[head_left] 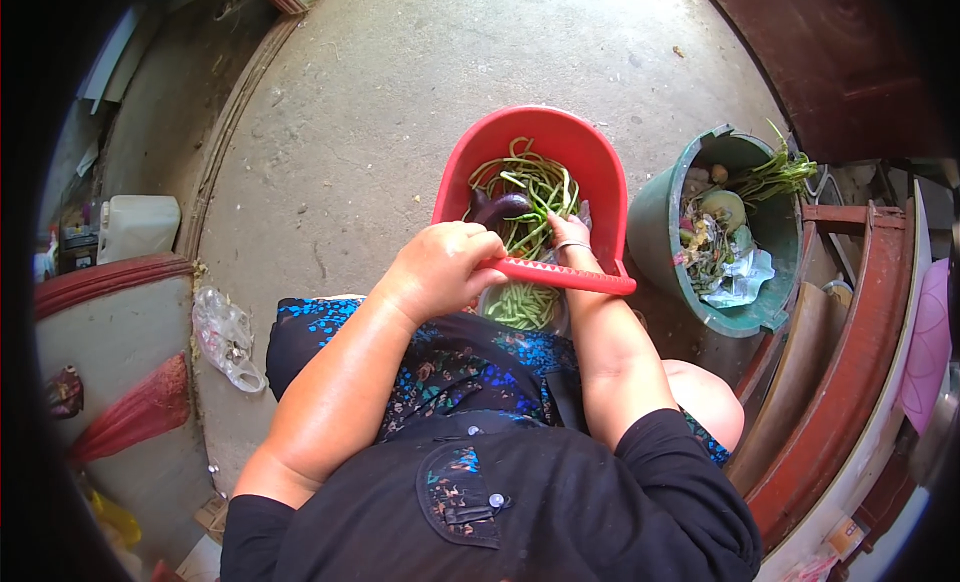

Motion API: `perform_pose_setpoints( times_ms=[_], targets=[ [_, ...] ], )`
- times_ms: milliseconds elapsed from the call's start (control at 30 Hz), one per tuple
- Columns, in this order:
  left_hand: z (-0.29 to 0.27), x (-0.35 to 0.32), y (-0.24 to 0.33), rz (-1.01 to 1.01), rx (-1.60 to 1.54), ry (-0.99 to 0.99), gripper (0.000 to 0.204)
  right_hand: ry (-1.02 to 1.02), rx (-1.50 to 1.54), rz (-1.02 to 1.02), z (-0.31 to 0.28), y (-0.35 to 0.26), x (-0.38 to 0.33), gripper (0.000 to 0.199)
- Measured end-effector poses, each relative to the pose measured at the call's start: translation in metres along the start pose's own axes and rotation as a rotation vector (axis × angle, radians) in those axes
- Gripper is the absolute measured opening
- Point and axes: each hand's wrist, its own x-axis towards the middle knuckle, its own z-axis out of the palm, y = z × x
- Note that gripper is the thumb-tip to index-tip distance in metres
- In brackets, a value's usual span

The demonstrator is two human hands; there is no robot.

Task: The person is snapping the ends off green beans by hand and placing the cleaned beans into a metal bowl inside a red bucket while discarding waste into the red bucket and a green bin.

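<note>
A red plastic basket (607, 167) stands on the floor in front of me. Its red handle (560, 274) is tipped toward me, and my left hand (445, 262) is wrapped round it near its left end. Inside lie a tangle of long green beans (548, 172) and a dark purple eggplant (503, 208). My right hand (568, 232), with a bracelet at the wrist, reaches under the handle into the basket. Its fingers are closed on some long beans, the tips partly hidden. Between the basket and my lap a bowl of cut green bean pieces (522, 306) shows in part.
Right of the basket stands a green bucket (650, 217) with vegetable scraps and plastic bags, stems jutting over its rim. A reddish wooden frame (850, 372) is beside my right side. On the left lie a clear plastic bag (225, 340) and a white jug (140, 229).
</note>
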Motion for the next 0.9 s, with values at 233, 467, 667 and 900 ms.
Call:
perform_pose_setpoints(
  times_ms=[233,467,667,900],
  targets=[
    [-0.001,0.002,0.003,-0.021,0.017,-0.037,0.021,0.176,0.095,-0.353,0.006,-0.034,-0.041,0.019],
    [0.000,-0.004,0.001,-0.062,0.048,-0.035,0.019,-0.012,-0.008,-0.304,0.028,-0.067,-0.113,0.026],
    [0.006,0.003,0.003,-0.039,0.095,-0.046,0.020,-0.286,-0.396,-0.855,0.037,-0.024,-0.137,0.025],
    [-0.005,-0.005,0.008,-0.133,0.072,-0.045,0.022,-0.627,-0.657,-0.682,0.014,-0.101,-0.279,0.031]
  ],
)
